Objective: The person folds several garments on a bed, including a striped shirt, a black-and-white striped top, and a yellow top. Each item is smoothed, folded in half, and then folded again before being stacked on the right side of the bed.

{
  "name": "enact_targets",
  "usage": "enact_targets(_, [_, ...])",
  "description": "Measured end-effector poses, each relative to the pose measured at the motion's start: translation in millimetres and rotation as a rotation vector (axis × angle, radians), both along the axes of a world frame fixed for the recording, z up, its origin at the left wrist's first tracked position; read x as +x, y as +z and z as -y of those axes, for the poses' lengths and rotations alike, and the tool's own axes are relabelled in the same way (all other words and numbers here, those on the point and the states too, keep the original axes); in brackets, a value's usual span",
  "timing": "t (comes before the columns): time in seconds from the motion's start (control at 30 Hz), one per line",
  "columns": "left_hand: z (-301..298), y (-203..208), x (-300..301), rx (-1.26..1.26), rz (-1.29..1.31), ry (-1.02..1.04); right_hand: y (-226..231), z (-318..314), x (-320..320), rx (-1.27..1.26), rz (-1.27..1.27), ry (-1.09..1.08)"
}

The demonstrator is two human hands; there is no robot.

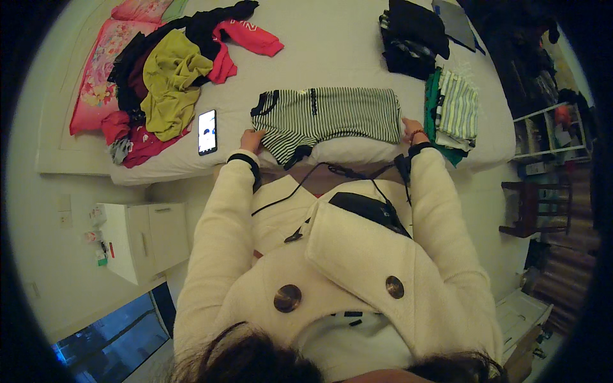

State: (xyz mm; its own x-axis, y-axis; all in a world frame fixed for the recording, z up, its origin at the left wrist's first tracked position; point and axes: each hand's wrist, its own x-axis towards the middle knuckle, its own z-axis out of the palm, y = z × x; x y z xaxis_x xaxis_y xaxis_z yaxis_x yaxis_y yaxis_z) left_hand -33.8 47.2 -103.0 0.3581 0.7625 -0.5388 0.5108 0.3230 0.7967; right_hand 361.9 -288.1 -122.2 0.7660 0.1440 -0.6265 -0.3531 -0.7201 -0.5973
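A black-and-white striped T-shirt (345, 115) lies sideways on the bed, folded lengthwise, its dark collar toward the left and its hem toward the right. My left hand (251, 140) is at the collar end, its fingers closed on the edge by the dark-trimmed sleeve. At the hem's near corner, my right hand (413, 131) has its fingers closed on the cloth; a red bracelet circles that wrist. The fingertips of both hands are small and partly hidden. A phone (207, 132) with a lit screen lies left of my left hand.
Rumpled clothes (172, 80) heap up at the bed's left, beside a pink floral pillow (102, 76). Folded striped and green clothes (454, 112) are stacked at the right, with dark folded clothes (414, 38) behind them. A black cable (306, 175) hangs before my chest.
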Motion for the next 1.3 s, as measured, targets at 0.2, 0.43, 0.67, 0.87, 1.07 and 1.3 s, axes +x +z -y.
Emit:
enact_targets(0.2, [23.8, 0.8, 6.7, -0.395, 0.071, 0.042, -12.4, -25.2, 9.2, -0.196, 0.038, 0.359])
enact_targets(0.43, [41.0, 27.6, 39.6, 1.117, -0.021, -0.312, 40.5, -80.8, -21.8, 0.387, 0.186, 0.370])
enact_targets(0.67, [77.1, 29.1, 93.7, -0.475, 0.549, -0.136, 79.7, -156.4, -137.7, 0.357, 0.264, 0.914])
enact_targets(0.87, [64.3, 1.4, 81.5, -0.559, 0.462, -0.178, 55.6, -154.0, -161.9, 0.345, -0.017, 0.926])
enact_targets(1.07, [58.3, -10.0, 106.8, 0.140, 0.259, -0.315, 29.0, -125.4, -116.0, 0.427, -0.158, 0.470])
enact_targets(1.3, [54.1, -0.3, 96.2, 0.094, 0.032, -0.251, 4.3, -132.7, -103.2, 0.148, 0.259, 0.593])
